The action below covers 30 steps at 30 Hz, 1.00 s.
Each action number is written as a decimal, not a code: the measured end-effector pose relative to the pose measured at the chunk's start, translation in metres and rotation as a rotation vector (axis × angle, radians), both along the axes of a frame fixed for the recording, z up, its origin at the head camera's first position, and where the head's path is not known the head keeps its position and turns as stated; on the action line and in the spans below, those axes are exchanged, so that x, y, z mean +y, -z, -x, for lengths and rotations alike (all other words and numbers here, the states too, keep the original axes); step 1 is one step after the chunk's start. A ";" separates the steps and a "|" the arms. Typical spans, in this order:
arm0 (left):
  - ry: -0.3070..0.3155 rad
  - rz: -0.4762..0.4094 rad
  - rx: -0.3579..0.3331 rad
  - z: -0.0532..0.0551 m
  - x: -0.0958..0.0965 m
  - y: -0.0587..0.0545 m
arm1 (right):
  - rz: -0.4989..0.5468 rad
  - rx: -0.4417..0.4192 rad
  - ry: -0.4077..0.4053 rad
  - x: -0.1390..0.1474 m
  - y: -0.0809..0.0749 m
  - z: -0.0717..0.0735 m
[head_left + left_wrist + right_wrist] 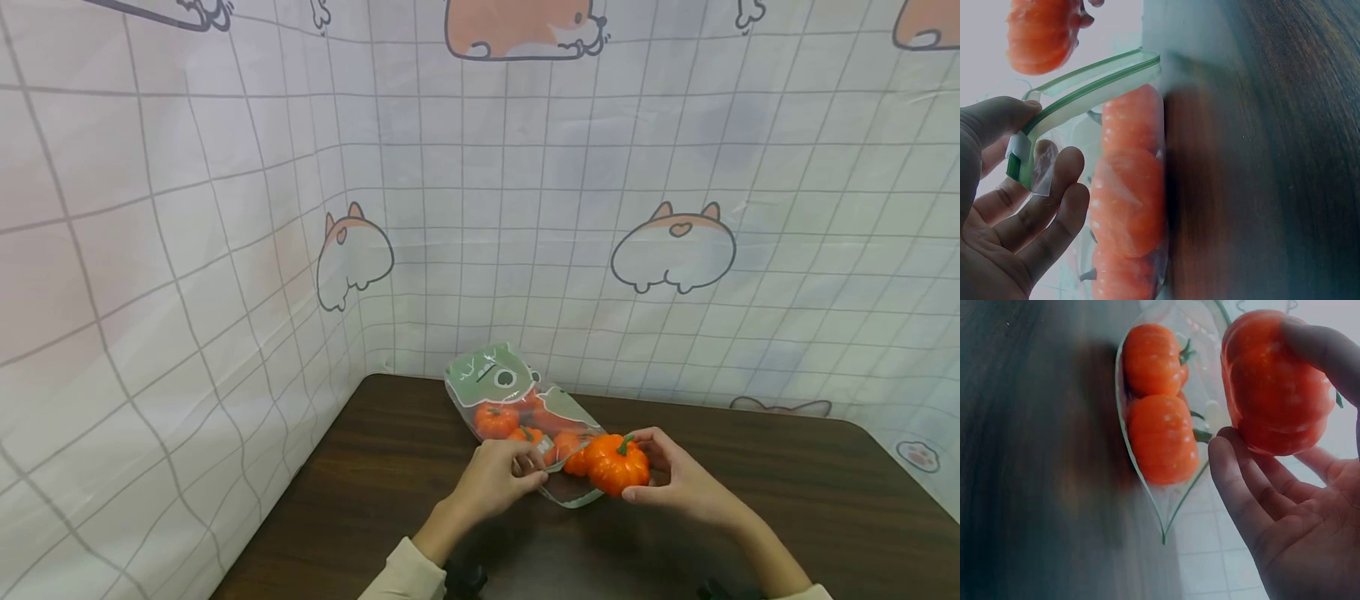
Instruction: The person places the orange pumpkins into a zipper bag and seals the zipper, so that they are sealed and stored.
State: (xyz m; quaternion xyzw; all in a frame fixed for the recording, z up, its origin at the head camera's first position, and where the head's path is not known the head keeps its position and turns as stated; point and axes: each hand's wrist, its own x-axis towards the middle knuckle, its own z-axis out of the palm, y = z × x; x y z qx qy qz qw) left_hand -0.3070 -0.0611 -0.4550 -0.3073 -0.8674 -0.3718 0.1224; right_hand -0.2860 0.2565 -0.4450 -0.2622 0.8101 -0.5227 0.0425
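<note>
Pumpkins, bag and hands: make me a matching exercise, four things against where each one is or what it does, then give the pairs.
Things:
1. left hand
2. right hand
3. bag
4. table

States:
A. dark wood, under everything
B. holds a loose pumpkin at the bag's mouth
C. clear plastic, with pumpkins inside
D. pinches the green zip edge

Pairs: 1-D, 2-B, 3-C, 4-A
</note>
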 end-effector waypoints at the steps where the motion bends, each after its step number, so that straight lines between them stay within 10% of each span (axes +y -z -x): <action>1: 0.000 0.000 0.002 0.000 0.000 0.000 | -0.002 -0.008 -0.012 -0.001 0.001 0.000; 12: 0.001 -0.008 0.024 0.000 0.000 -0.001 | 0.002 -0.042 -0.142 -0.018 0.010 0.003; 30: 0.005 -0.026 -0.009 -0.001 0.000 -0.003 | -0.105 -0.065 -0.051 -0.036 0.023 0.004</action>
